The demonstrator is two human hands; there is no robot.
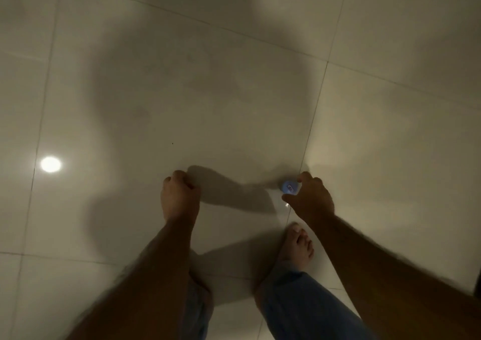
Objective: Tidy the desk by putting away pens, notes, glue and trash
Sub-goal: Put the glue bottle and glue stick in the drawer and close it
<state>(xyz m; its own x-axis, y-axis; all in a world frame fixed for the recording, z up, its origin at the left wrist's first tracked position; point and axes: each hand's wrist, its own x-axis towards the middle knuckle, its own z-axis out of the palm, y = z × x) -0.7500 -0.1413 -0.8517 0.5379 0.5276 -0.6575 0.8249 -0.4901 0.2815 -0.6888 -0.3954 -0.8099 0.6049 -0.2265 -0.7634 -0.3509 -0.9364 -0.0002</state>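
I am looking straight down at a pale tiled floor [234,92]; no desk is in view. A small round blue and white object [287,187], perhaps a glue stick seen end-on, is low over the floor. My right hand [311,196] pinches it between thumb and forefinger, though the frame is blurred. My left hand [179,191] hangs to the left with its fingers curled into a fist, and nothing shows in it.
My bare right foot [298,246] and blue jeans [299,303] are below the hands. A ceiling light's reflection [50,164] shines on the tiles at left. A brown wooden surface with a dark edge [466,311] sits at the lower right corner.
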